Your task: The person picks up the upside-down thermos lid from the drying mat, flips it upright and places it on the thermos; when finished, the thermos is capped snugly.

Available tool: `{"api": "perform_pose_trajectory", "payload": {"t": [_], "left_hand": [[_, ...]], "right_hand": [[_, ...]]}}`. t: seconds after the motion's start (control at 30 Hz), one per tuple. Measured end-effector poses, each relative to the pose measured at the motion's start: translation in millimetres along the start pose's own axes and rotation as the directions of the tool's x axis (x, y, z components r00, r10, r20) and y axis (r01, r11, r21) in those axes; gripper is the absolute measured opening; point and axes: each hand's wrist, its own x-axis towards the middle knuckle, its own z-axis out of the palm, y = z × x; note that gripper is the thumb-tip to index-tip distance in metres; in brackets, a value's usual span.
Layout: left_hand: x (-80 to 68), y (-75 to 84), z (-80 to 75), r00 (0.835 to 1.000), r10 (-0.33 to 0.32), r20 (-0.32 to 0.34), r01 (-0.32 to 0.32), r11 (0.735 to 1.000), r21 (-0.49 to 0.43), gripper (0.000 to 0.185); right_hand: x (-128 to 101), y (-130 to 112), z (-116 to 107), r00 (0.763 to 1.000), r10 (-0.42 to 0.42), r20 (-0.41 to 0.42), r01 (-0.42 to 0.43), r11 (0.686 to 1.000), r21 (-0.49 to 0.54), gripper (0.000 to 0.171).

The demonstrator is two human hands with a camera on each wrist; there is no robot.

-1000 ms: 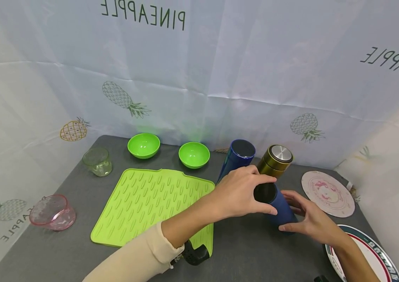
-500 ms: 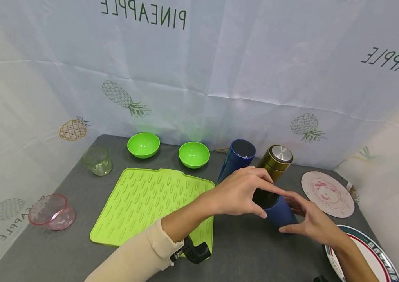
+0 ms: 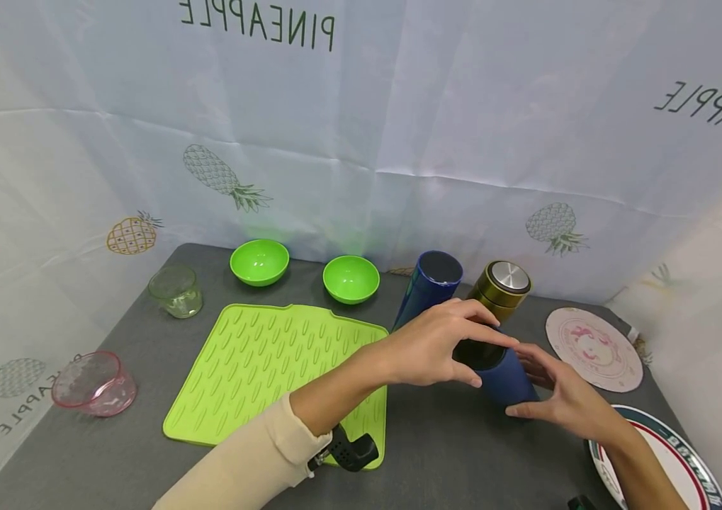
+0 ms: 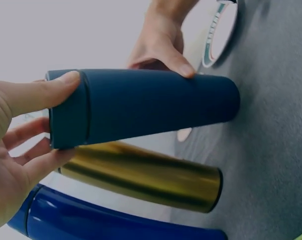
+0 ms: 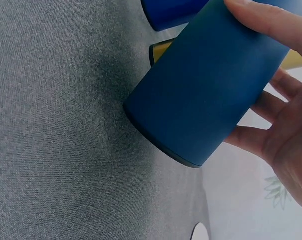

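Observation:
Both hands are on a matte dark-blue thermos (image 4: 141,105) with a ridge line below its lid (image 4: 68,117). My left hand (image 3: 440,343) holds the lid, thumb on one side and fingertips on the other, as the left wrist view shows. Around the lower body curls my right hand (image 3: 561,397), its thumb and fingers on opposite sides. The thermos leans a little, its black-edged base close over the grey tabletop in the right wrist view. Just behind stand a gold thermos (image 3: 501,287) with a silver-topped lid and a glossy blue thermos (image 3: 427,283).
A green ribbed mat (image 3: 271,361) lies left of the hands, two green bowls (image 3: 261,263) behind it. Farther left are a greenish glass (image 3: 177,292) and a pink glass (image 3: 96,386). At right lie a round pink-patterned mat (image 3: 593,349) and a rimmed plate (image 3: 673,453).
My left hand's fingers have shifted round the lid, the forefinger now reaching toward my right hand and the thumb drawn left. The thermos top has moved slightly left; my right hand keeps its grip.

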Motion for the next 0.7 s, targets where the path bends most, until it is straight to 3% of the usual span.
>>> {"api": "perform_pose_trajectory", "payload": {"t": [0.2, 0.37, 0.7], "left_hand": [[-6.6, -3.8, 0.6, 0.999, -0.026, -0.033, 0.024, 0.999, -0.041, 0.068], [-18.8, -8.2, -3.3, 0.997, -0.057, -0.047, 0.052, 0.994, -0.097, 0.07], [-60.0, -22.9, -12.8, 0.99, -0.136, -0.037, 0.132, 0.987, -0.09, 0.065]], "right_hand": [[-2.6, 7.9, -0.4, 0.998, -0.039, -0.04, 0.041, 0.997, 0.058, 0.083], [-8.4, 18.7, -1.8, 0.99, -0.061, -0.124, 0.08, 0.985, 0.152, 0.089], [-1.6, 35.2, -16.8, 0.965, 0.03, -0.261, 0.07, 0.929, 0.364, 0.103]]}}
